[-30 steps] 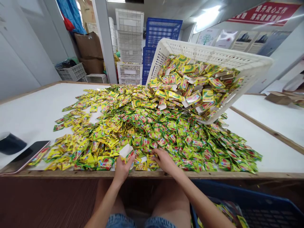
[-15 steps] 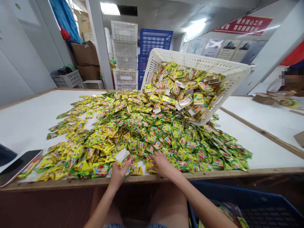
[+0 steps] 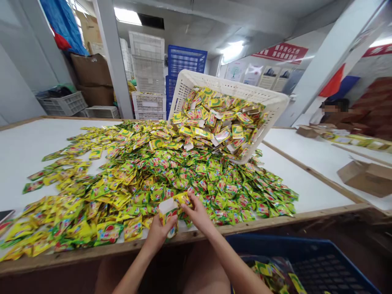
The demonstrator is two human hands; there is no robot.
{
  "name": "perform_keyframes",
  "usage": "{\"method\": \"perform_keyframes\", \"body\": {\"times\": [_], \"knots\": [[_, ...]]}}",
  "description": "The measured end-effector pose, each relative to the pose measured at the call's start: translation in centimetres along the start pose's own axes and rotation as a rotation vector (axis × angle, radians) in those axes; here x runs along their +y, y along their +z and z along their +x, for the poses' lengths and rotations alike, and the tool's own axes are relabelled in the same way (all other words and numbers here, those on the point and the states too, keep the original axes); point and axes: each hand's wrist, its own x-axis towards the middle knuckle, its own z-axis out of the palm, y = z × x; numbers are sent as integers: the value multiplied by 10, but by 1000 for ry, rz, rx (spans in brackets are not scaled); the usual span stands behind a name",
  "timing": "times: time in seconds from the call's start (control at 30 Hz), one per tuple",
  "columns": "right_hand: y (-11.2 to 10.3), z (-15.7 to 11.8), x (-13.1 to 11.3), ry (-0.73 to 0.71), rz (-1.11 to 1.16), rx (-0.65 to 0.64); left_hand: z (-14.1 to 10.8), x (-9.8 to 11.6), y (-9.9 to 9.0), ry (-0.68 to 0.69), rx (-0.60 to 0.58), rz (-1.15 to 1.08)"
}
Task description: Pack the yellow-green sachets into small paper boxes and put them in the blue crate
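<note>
Clock: read from the two hands, 12 being straight ahead across the table.
White table: (image 3: 18, 151) the largest thing here, wood-edged, running from 9 through 12 to 3 o'clock.
White crate stack: (image 3: 147, 67) beyond the table, between 11 and 12, just beside a blue crate stack (image 3: 186, 61) at 12.
Sachet heap: (image 3: 171, 167) yellow and green packets spread over the table from 9 to 3, yellower toward 10, greener toward 2.
White basket: (image 3: 239, 83) at 1 o'clock, tipped toward the person, full of small printed cartons, its lower rim on the heap.
Blue crate: (image 3: 284, 247) at 4, below the table edge, with some packets inside.
Cardboard box: (image 3: 367, 175) at 2, well apart from the heap.
Left hand: (image 3: 158, 236) fingers and thumb closed around one carton, near the table's front edge.
Right hand: (image 3: 197, 212) thumb and fingers pinching one sachet.
Phone: (image 3: 6, 215) at 9, only a corner in view.
Held carton: (image 3: 168, 216) tilted in the left hand, white flap raised toward 12.
Held sachet: (image 3: 181, 199) yellow, at the carton's upper right; whether its end is inside, I cannot tell.
</note>
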Motion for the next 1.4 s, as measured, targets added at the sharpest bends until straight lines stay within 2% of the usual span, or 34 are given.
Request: {"method": "perform_keyframes", "body": {"times": [0.17, 0.33, 0.43, 0.6, 0.7, 0.8, 0.93, 1.07, 1.2, 1.3, 1.4], "knots": [[-1, 0, -7, 164, -104, -64, 3, -3, 0, -47, -6, -31], [-1, 3, -8, 170, -25, -116, 3, -4, -4, -115, 0, -154], [-7, 6, -8, 158, -79, -179, 2, -5, -5, -138, -17, -214], [-22, 12, -28, -23, -92, -85, 2, -3, -4, -118, -45, -199], [-20, 17, -48, -139, -90, -145, 6, 0, -1, -113, -112, -170], [-13, 22, -63, -265, -311, -252, 11, 3, 2, -80, -177, -173], [-4, 28, -72, -414, -679, -321, 15, 2, 3, -43, -218, -122], [7, 28, -75, -457, -956, -391, 16, -2, 0, -10, -230, -61], [19, 23, -73, -489, -933, -479, 15, -5, -3, 5, -166, -99], [20, 20, -71, -472, -847, -438, 15, -4, -4, 22, -189, -81], [15, 17, -71, -517, -891, -357, 14, -2, -4, 60, -214, -47]]}}
